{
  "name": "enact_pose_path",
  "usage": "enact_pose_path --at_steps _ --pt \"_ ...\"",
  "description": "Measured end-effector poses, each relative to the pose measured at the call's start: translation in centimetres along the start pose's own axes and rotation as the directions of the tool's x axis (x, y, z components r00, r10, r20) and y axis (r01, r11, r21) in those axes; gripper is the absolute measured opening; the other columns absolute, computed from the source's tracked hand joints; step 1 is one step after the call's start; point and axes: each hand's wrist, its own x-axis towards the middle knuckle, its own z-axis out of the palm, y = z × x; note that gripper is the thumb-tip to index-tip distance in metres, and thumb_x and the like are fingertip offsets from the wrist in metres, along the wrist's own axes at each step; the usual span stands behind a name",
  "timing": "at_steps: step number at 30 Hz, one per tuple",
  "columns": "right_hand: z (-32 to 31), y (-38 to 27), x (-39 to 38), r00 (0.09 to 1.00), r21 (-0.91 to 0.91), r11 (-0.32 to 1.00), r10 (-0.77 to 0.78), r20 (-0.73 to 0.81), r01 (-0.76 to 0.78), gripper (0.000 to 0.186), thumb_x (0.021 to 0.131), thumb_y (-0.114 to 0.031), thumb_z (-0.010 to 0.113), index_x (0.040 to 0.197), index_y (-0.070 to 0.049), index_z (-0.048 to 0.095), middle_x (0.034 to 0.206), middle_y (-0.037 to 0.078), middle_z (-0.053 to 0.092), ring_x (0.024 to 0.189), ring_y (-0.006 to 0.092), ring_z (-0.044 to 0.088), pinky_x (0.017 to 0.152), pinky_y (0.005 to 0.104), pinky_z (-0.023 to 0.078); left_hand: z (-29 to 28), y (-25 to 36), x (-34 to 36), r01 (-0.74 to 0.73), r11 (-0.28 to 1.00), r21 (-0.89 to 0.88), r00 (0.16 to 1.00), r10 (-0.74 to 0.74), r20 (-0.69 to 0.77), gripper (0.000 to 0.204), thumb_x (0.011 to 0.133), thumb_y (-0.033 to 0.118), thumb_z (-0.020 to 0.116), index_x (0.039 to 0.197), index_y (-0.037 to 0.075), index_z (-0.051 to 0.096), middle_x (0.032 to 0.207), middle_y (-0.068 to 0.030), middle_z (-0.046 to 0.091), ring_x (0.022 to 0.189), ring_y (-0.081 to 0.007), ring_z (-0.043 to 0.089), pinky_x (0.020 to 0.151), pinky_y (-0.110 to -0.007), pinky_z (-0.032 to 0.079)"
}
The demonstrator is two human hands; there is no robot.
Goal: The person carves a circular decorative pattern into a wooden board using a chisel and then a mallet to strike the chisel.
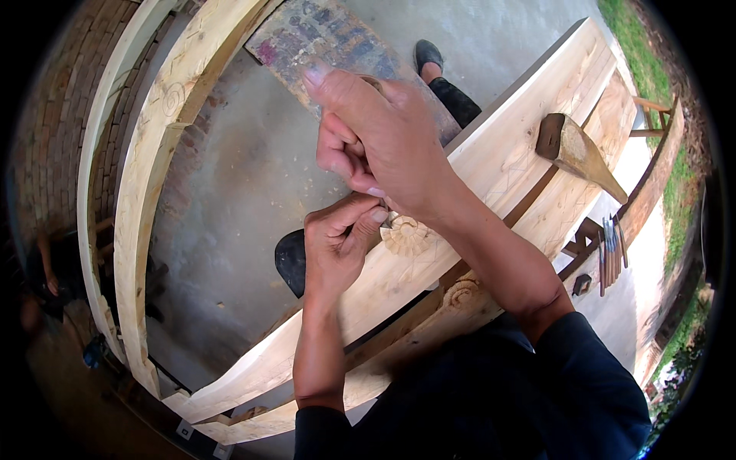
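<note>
My right hand (pixel 383 142) is closed in a fist around a carving chisel, whose handle is almost wholly hidden; only a bit of its top shows by the thumb. Below it, my left hand (pixel 337 238) pinches the chisel's lower end between thumb and fingers, close to the wood. Beside those fingertips is a round carved flower (pixel 406 236) with scalloped petals, cut into a pale wooden beam (pixel 337 326). The cutting edge is too covered to make out. A wooden mallet (pixel 575 153) lies on the timber, right of my right forearm.
A second carved spiral (pixel 462 293) sits on the nearer beam. Several chisels (pixel 611 257) and a tape measure (pixel 583 284) lie at the right. Curved timbers (pixel 149 153) stand at the left. Beyond my hands are a paint-stained board (pixel 314 34) and a dark-shoed foot (pixel 428 56).
</note>
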Motion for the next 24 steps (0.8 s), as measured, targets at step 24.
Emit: enact_pose_path --at_steps 24 --pt "-0.3 -0.1 -0.1 0.987 -0.005 0.997 0.078 0.142 -0.078 0.070 0.106 -0.054 0.068 0.058 -0.004 0.058 0.052 0.004 0.053 0.044 0.0086 0.045 0.043 0.0279 0.034 -0.6 -0.5 -0.7 0.054 0.990 -0.129 0.999 -0.053 0.012 0.019 0.099 0.007 0.082 0.115 -0.004 0.082 0.098 -0.0060 0.083 0.088 -0.0107 0.073 0.084 -0.027 0.057"
